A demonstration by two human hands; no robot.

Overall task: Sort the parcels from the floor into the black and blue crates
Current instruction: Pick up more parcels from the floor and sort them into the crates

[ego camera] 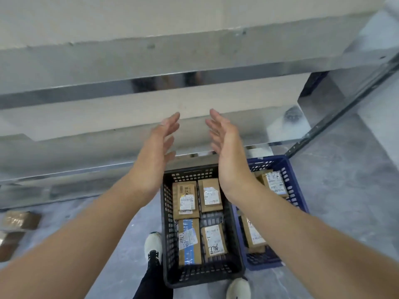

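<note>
Head view. Between picks, by the look of it: left hand and right hand raised, fingers straight and spread, palms facing, apart, holding nothing.

Below, between the wrists: black perforated plastic crate, four brown cardboard parcels with white labels inside.

Under the right forearm: blue perforated plastic crate, two labelled parcels countable, more possibly hidden.

Far left of the left hand, on the grey floor: two brown taped parcels.

Next, probably: reach down left, grip one, check label, choose crate.

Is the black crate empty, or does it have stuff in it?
Partly filled: four brown parcels lie flat inside the black crate.
</note>
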